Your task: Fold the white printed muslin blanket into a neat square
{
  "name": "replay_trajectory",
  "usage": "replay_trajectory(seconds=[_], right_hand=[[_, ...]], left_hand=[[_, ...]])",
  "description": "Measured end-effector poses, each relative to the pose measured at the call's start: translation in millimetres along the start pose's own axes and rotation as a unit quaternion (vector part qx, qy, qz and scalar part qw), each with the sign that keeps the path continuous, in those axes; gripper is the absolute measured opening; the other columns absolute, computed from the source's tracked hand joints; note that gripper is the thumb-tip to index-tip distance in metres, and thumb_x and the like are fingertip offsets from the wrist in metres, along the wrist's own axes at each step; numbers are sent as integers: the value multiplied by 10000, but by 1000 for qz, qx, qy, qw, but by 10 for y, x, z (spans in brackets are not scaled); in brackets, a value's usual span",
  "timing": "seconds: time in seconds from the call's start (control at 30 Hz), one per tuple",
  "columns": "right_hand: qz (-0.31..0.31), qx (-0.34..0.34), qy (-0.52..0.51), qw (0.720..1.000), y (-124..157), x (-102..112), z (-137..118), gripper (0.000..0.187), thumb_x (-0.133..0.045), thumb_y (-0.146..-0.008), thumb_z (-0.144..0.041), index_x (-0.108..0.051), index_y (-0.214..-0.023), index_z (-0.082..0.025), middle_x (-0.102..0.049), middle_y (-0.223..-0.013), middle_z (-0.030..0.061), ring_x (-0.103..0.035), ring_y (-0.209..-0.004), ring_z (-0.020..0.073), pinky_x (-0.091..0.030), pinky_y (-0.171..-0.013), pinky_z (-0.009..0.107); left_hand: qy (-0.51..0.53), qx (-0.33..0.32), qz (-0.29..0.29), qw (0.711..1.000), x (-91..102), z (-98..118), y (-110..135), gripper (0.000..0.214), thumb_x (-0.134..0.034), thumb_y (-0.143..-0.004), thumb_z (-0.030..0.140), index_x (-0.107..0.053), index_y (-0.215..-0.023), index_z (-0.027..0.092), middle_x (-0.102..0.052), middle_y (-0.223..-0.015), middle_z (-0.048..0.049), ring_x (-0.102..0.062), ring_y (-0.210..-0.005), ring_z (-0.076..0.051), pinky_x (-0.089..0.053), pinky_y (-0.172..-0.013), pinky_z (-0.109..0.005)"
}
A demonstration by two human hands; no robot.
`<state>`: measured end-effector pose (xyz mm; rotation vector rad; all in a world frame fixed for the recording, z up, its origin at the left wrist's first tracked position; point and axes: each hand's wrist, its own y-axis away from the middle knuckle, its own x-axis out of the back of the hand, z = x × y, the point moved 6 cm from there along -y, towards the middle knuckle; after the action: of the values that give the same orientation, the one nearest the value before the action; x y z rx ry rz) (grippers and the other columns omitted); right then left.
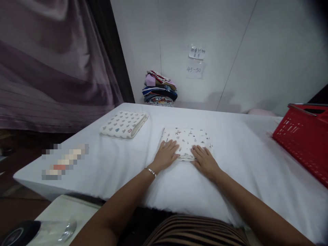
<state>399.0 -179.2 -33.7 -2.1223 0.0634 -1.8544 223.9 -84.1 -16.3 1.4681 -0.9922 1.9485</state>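
Observation:
A folded white cloth with small printed figures lies in the middle of the white-covered table. My left hand rests flat on its near left corner, fingers stretched out. My right hand lies flat on its near right edge, fingers also spread. A thin bracelet sits on my left wrist. Neither hand holds anything. A second folded cloth, cream with a dotted tree-like print, lies apart to the left on the table.
A red plastic basket stands at the table's right edge. A stack of folded coloured clothes sits by the back wall under paper notes. A purple curtain hangs at left.

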Motion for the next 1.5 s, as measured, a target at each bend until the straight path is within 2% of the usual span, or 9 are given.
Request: replay_trajectory(seconds=[0.1,0.2,0.33,0.43,0.53,0.67,0.87,1.13,1.5], right_hand=[[4,17,-11,1000,84,-1,-45,500,-353,-958,-349,-348,-1440,-213,-309,-1500,78,-279,-1380,232,-210,-1126,481],[-14,-2,-23,1000,86,22,-29,497,-366,-947,-335,-374,-1427,-201,-338,-1485,87,-302,-1370,239,-251,-1109,492],[8,3,-47,999,23,121,-57,457,-370,-933,-284,-461,-1370,-188,-406,-1446,91,-319,-1361,248,-288,-1092,508],[36,25,-75,996,4,132,-93,415,-349,-937,-270,-551,-1290,-189,-514,-1362,91,-405,-1308,243,-343,-1067,495],[48,27,-93,994,18,82,-83,398,-343,-941,-261,-593,-1239,-179,-567,-1303,99,-488,-1235,232,-391,-1038,467],[66,21,-108,992,29,76,-66,353,-399,-918,-229,-617,-1195,-202,-592,-1266,96,-522,-1186,233,-413,-1011,465],[108,50,-110,987,-72,196,-165,302,-455,-902,-208,-626,-1150,-185,-634,-1124,115,-564,-1038,247,-469,-902,434],[106,52,-74,990,-55,102,-166,294,-483,-906,-217,-597,-1173,-174,-603,-1123,128,-531,-1024,260,-450,-870,420],[154,78,-85,981,-3,157,-208,282,-407,-946,-192,-616,-1135,-170,-638,-1035,118,-548,-950,225,-473,-826,387]], left_hand=[[0,-27,-8,1000,-22,37,76,472,-322,-952,460,-402,-1383,283,-402,-1458,-35,-286,-1377,-232,-161,-1143,-475],[7,-26,-8,1000,7,49,102,467,-333,-951,462,-422,-1369,274,-413,-1449,-42,-304,-1364,-228,-181,-1135,-465],[21,-65,23,997,105,162,142,408,-370,-955,405,-482,-1314,248,-465,-1399,-51,-384,-1290,-207,-252,-1101,-415],[31,-69,33,997,114,214,176,330,-374,-960,322,-558,-1220,234,-565,-1255,-63,-477,-1162,-204,-367,-989,-378],[35,-63,29,997,71,214,192,290,-376,-958,264,-606,-1131,227,-626,-1079,-63,-519,-1046,-204,-408,-892,-365],[37,-71,51,995,66,210,188,241,-415,-944,246,-617,-1071,214,-627,-1026,-60,-518,-1006,-198,-407,-861,-360],[41,-66,66,995,86,300,88,253,-552,-888,317,-572,-1120,217,-599,-1078,-62,-510,-1027,-214,-403,-863,-365],[32,-74,51,995,-21,366,24,220,-552,-886,271,-589,-1096,215,-604,-1041,-48,-511,-1002,-206,-401,-854,-353],[9,-104,75,992,19,402,60,204,-441,-941,266,-612,-1020,189,-616,-965,-56,-520,-936,-197,-393,-823,-346]])
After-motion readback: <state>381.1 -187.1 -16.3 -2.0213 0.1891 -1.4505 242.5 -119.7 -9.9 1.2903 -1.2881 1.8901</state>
